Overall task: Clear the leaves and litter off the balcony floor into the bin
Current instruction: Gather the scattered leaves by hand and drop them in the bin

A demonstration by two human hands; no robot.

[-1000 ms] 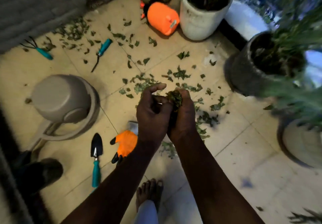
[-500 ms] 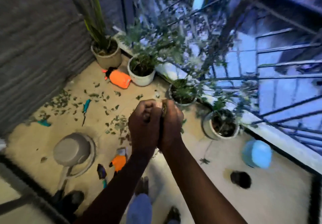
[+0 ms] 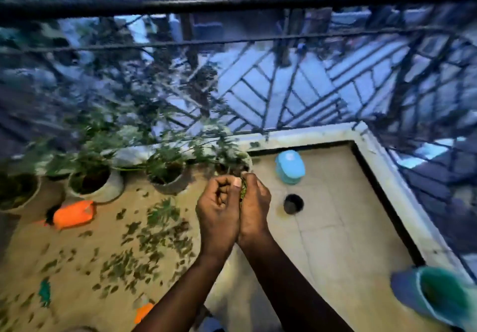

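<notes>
My left hand (image 3: 218,209) and my right hand (image 3: 254,206) are pressed together at chest height, cupped round a bunch of green leaves (image 3: 243,191) of which only a thin edge shows between them. Below and to the left, many loose leaves (image 3: 144,249) lie scattered over the tan balcony floor (image 3: 335,228). A green bin (image 3: 438,295) with a bluish rim stands at the lower right corner, open side towards me, well to the right of my hands.
Several potted plants (image 3: 95,181) line the railing wall at left. An orange container (image 3: 73,214) lies on its side near them. A light blue tub (image 3: 289,166) and a round floor drain (image 3: 293,203) sit beyond my hands. The iron railing (image 3: 258,3) bounds the balcony.
My view has swung up and to the right, from the leaf pile to the balcony corner. Both hands stay clasped on the leaves, and the green bin has come into view.
</notes>
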